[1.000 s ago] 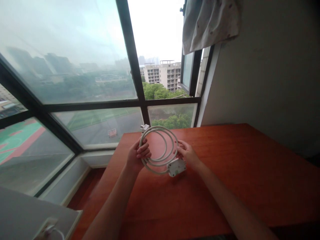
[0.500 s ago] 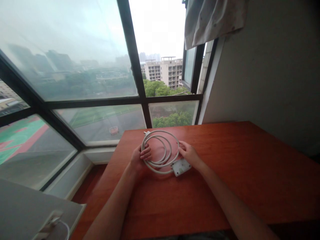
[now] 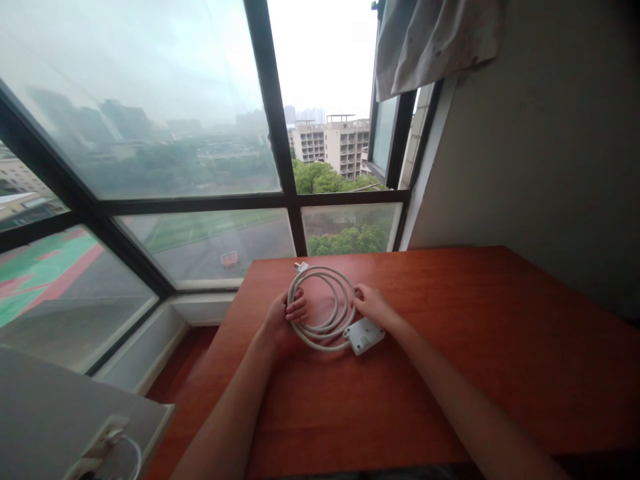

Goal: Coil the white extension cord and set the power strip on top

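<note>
A white power cord (image 3: 320,331) is wound into several loose loops above the brown table. Its plug (image 3: 301,267) sticks out at the top left of the coil. At the lower right end the cord joins a white socket block (image 3: 366,335), with small dark spots at its corners. My left hand (image 3: 289,315) is closed around the left side of the loops. With thumb and fingers pinched together, my right hand (image 3: 373,305) grips the right side of the coil, just above the block. Whether the block rests on the table I cannot tell.
The reddish-brown table (image 3: 475,347) stretches out to the right. Dark-framed windows (image 3: 295,200) stand behind it, one pane swung open, with a curtain (image 3: 440,47) hanging above. At the lower left, a wall outlet (image 3: 107,433) has a white cable plugged in.
The right-hand fingers have shifted slightly along the coil's right side, and the loops look a bit tighter there. The plug has turned slightly. The whole view has shifted a little.
</note>
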Available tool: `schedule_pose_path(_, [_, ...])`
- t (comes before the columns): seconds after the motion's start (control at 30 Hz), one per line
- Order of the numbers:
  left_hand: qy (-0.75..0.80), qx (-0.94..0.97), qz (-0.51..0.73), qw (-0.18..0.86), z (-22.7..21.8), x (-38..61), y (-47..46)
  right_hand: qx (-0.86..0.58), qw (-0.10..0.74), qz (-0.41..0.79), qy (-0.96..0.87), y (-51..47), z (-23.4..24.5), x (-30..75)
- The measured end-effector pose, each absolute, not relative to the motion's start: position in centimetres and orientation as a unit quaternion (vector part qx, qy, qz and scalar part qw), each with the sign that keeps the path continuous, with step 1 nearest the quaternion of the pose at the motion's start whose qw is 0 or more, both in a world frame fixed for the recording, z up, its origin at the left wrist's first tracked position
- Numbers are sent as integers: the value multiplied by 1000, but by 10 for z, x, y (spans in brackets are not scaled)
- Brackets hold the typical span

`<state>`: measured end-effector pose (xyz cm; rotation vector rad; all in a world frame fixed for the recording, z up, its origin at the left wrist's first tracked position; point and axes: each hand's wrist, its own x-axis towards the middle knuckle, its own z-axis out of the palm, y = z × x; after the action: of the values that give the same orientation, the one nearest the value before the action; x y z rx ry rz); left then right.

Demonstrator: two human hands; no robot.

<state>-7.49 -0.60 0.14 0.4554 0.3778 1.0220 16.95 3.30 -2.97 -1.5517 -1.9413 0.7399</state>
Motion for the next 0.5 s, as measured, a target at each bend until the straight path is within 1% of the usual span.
schedule_pose_path(0.13, [169, 224, 463, 841, 3, -74, -8, -599, 252, 278, -707, 46, -30, 156])
schedule_pose_path(0.23, [161, 230, 452, 847, 4, -73, -9, -608, 223, 269, -713, 50, -26, 146])
schedule_pose_path(0.4, [162, 227, 454, 846, 6, -72, -11, -629, 142, 207, -736, 43, -13, 132])
schedule_pose_path(0.5, [157, 230, 452, 848, 6, -73, -11, -632, 110, 177, -746, 39, -10, 129])
